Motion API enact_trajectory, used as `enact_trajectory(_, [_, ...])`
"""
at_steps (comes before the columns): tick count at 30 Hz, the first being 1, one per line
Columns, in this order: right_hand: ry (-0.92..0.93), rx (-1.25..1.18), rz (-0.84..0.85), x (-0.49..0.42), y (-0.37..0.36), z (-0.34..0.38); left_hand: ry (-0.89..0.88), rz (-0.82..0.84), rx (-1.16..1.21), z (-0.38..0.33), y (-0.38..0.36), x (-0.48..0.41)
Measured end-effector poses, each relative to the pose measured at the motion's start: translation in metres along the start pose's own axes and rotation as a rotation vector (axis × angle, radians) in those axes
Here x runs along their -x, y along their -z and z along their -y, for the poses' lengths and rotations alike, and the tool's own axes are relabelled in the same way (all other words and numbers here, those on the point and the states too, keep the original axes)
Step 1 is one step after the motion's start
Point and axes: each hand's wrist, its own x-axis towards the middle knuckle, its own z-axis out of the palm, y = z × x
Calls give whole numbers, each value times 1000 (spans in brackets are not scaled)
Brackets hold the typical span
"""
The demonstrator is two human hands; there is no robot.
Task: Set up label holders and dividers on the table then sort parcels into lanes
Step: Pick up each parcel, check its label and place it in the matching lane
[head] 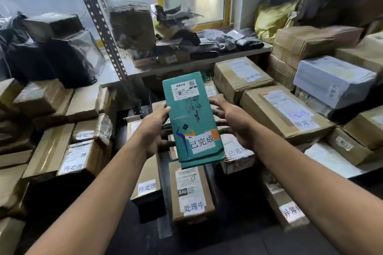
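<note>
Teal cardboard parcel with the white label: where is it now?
Head view, centre: the teal cardboard parcel is held up between the left hand and right hand, above the brown cardboard box marked X46.

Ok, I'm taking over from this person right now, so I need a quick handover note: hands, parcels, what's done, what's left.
Hands: left hand and right hand both grip the teal parcel by its long edges, in the air, its 已完成 label up.
Lanes: 待处理 box at left, 处理中 box below the parcel, 已完成 box just right of that, 异常件 box far right.
Done: labelled boxes lie in rows.
Left: probably set the teal parcel by the 已完成 box, then sort the stacked boxes around.
</note>
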Motion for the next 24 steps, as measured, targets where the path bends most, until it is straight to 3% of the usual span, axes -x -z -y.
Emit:
enact_trajectory(13, [-6,105,-32,-48,32,56,-74,-64,-15,-38,-34,-61])
enact_trajectory(24, [27,203,-252,-154,16,96,-11,50,27,-70,-34,-177])
